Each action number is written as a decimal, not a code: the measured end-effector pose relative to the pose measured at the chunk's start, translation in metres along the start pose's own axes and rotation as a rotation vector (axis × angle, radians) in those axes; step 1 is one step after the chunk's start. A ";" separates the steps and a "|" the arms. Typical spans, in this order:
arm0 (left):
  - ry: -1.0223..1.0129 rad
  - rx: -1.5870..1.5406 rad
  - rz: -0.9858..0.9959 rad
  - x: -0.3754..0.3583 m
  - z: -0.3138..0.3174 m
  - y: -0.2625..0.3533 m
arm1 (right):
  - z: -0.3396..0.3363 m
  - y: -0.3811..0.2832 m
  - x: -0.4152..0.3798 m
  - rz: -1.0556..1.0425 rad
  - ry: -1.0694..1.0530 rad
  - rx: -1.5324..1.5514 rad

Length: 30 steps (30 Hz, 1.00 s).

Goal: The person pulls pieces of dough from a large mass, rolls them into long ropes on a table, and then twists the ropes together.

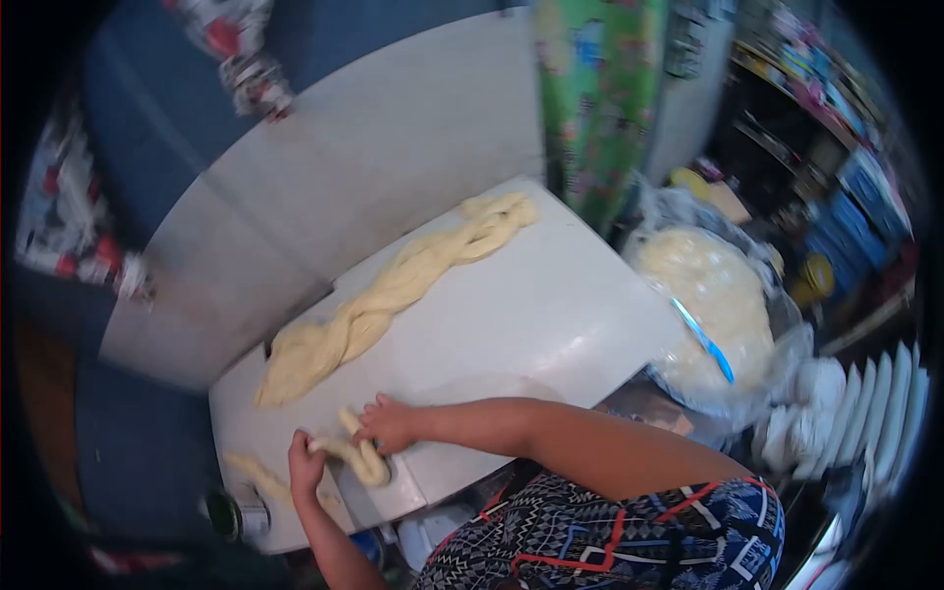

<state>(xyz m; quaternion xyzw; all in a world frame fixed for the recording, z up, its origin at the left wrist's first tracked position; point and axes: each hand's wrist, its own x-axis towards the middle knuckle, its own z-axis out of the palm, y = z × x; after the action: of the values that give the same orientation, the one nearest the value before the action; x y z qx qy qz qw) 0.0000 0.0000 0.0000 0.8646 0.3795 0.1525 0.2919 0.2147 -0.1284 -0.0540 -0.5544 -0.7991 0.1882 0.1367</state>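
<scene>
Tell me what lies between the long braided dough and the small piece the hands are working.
Only bare white board: the head view shows an empty strip between the long braid and the small dough piece held by the left hand and right hand.

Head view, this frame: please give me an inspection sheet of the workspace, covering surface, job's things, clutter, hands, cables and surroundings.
Surface: white worktop, tilted in view, bare in the middle.
Job's things: small pale twisted dough piece near the front edge; long pale braided dough rope lies diagonally behind it.
Clutter: thin pale dough strip and round metal tin at the left corner.
Hands: left hand holds one end of the small piece; right hand presses on it; grip closure unclear.
Cables: nothing seen.
Surroundings: large dough mound in clear plastic with a blue strip on top, right; white ribbed stack beyond; crowded shelves, blurred.
</scene>
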 end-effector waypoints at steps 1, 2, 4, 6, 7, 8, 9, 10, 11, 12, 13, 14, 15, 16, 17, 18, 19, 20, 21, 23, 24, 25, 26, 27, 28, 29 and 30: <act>-0.017 -0.144 0.065 0.006 -0.019 0.028 | 0.002 -0.001 0.010 0.025 0.047 0.052; -0.044 -0.288 0.111 0.007 -0.036 0.055 | 0.002 -0.004 0.018 0.079 0.092 0.075; -0.067 -0.595 0.342 -0.031 0.004 0.181 | 0.002 0.014 -0.070 0.031 0.264 0.145; -0.200 -0.754 0.585 -0.054 -0.006 0.250 | 0.017 0.002 -0.082 0.071 0.403 0.297; -0.160 -0.844 0.682 -0.061 -0.001 0.281 | 0.012 0.000 -0.091 0.059 0.525 0.430; -0.117 -0.935 0.778 -0.063 0.005 0.309 | 0.004 0.003 -0.101 0.080 0.549 0.419; -0.141 -0.940 0.794 -0.060 0.007 0.329 | -0.011 0.001 -0.116 0.014 0.538 0.541; -0.109 -1.167 0.823 -0.057 0.009 0.347 | -0.022 -0.001 -0.130 -0.058 0.524 0.665; -0.073 -1.397 0.844 -0.054 0.013 0.365 | -0.032 -0.002 -0.150 -0.045 0.542 0.652; -0.095 -1.408 0.855 -0.054 0.021 0.382 | -0.036 -0.003 -0.175 -0.171 0.455 0.885; -0.083 -1.494 0.805 -0.055 0.030 0.398 | -0.040 -0.008 -0.203 -0.301 0.360 1.120; -0.073 -1.574 0.748 -0.058 0.040 0.413 | -0.039 -0.017 -0.235 -0.359 0.403 1.306; -0.098 -1.580 0.747 -0.060 0.059 0.429 | -0.039 -0.020 -0.276 -0.261 0.479 1.208; -0.146 -1.406 0.737 -0.062 0.087 0.443 | -0.038 -0.022 -0.324 -0.159 0.547 1.108; -0.189 -1.231 0.726 -0.065 0.114 0.455 | -0.035 -0.028 -0.372 0.016 0.649 1.060; -0.381 -0.913 0.664 -0.065 0.136 0.462 | -0.031 -0.034 -0.423 0.194 0.740 1.000; -0.556 -0.586 0.594 -0.063 0.160 0.469 | -0.023 -0.041 -0.473 0.332 0.839 1.180; -0.758 -0.364 0.571 -0.059 0.193 0.478 | -0.011 -0.048 -0.518 0.471 0.938 1.363; -0.950 -0.135 0.539 -0.055 0.232 0.486 | 0.005 -0.055 -0.559 0.583 1.046 1.417; -1.211 0.171 0.933 -0.054 0.318 0.490 | 0.029 -0.074 -0.629 0.810 0.961 1.024; -1.372 0.382 0.982 -0.070 0.343 0.505 | 0.041 -0.080 -0.656 0.843 0.845 0.770; -1.521 0.600 1.024 -0.092 0.369 0.524 | 0.044 -0.087 -0.679 0.849 0.847 0.770; -1.639 0.652 1.139 -0.108 0.399 0.540 | 0.042 -0.093 -0.699 0.835 0.699 0.654; -1.753 0.705 1.254 -0.124 0.424 0.559 | 0.040 -0.099 -0.717 0.816 0.550 0.537; -1.819 0.738 1.335 -0.135 0.441 0.592 | 0.030 -0.101 -0.739 0.818 0.550 0.533; -1.882 0.768 1.415 -0.142 0.458 0.630 | 0.011 -0.097 -0.768 0.848 0.550 0.717; -1.881 0.648 1.530 -0.140 0.493 0.654 | -0.009 -0.089 -0.798 0.873 0.544 0.901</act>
<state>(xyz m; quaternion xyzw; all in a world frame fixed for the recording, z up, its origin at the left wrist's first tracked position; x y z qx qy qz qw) 0.5166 -0.6503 0.0138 0.6689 -0.5536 -0.4925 0.0605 0.4217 -0.9037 -0.0138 -0.7426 -0.2832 0.3943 0.4614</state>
